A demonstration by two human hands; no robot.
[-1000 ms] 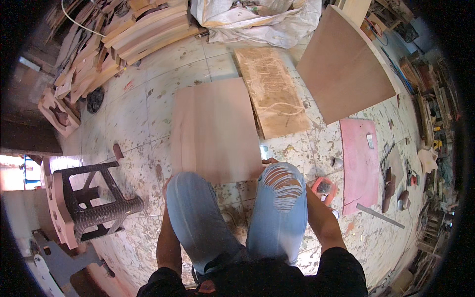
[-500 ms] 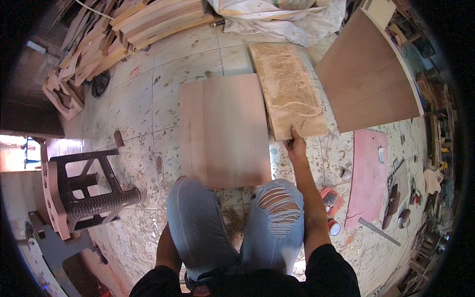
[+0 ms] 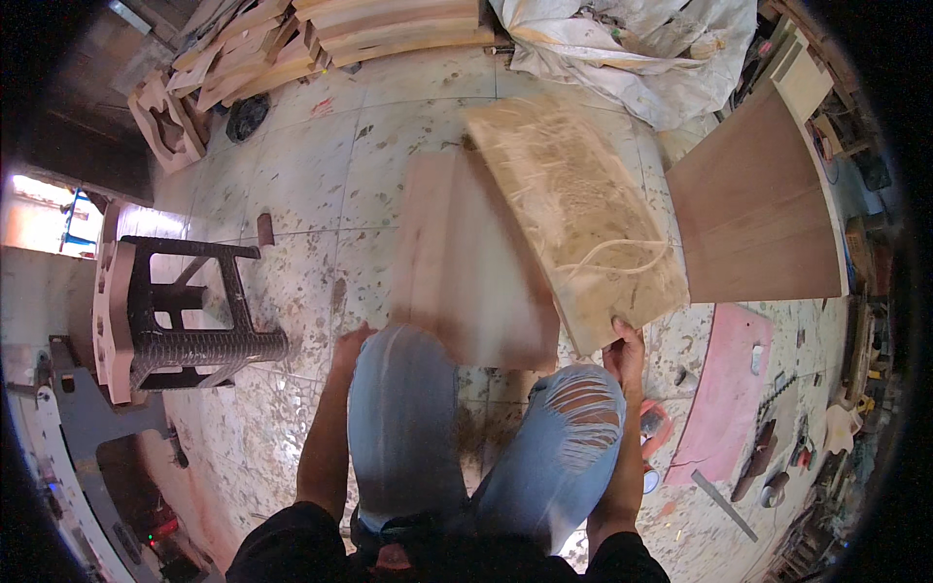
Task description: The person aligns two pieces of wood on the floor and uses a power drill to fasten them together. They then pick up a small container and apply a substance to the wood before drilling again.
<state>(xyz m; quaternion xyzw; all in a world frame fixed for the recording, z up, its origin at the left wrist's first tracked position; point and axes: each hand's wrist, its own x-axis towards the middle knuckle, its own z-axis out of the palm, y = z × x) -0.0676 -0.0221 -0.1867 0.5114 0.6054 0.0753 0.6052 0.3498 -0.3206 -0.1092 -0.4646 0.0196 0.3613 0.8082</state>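
Note:
My right hand grips the near corner of a light wooden board, thumb on top and fingers beneath. The board is tilted and partly overlaps a wider wooden panel in front of my knees. Thin shavings or strips and a pale looped strip lie on the board's face. My left hand is beside my left knee, close to the panel's near left side; its fingers are partly hidden and smeared, so I cannot tell whether they hold anything.
A dark plastic stool stands at the left. A curved brown panel leans at the right, above a pink sheet and a metal strip. Stacked planks and a white sack lie at the back.
My right hand has drawn the light board nearer and turned it so it overlaps the panel. My left hand has come up beside the left knee. The whole view has shifted.

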